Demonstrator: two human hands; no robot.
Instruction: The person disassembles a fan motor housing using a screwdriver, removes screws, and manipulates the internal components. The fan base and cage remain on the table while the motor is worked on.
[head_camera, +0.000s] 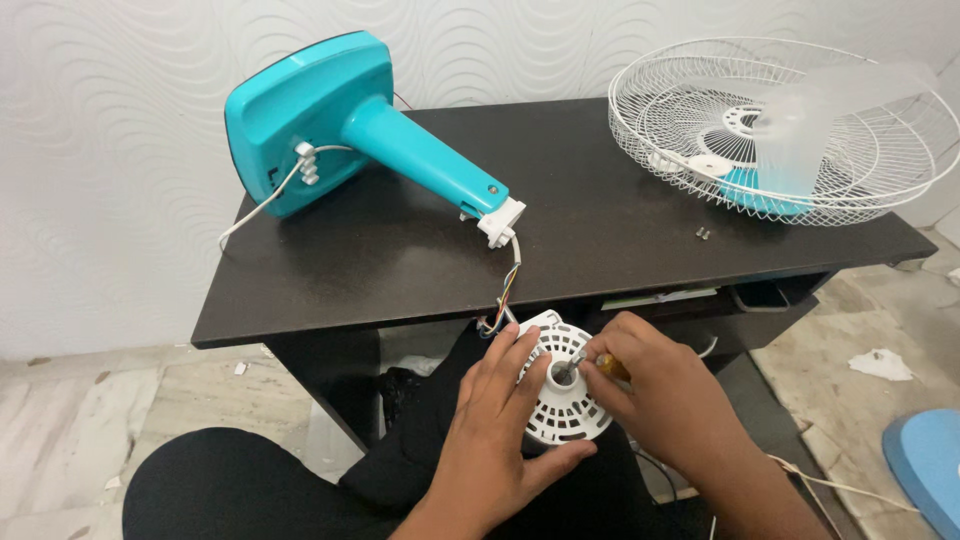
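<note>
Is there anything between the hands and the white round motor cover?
Nothing visible. The left hand lies directly on the white motor cover; the right hand puts a screwdriver into its centre hole.

On the dark rectangular wooden desk (400, 250), the turquoise plastic fan stand with its square base (340, 125) lies at the left and the white wire fan guard (680, 120) at the right, well apart. Before the desk's front edge, the round white slotted plastic motor cover (562, 395) sits between the left hand (490, 420) and the right hand (660, 395), joined by thin multicoloured wires (508, 295) to the stand's tip above.

Bare forearms, black trousers (230, 480)
</note>
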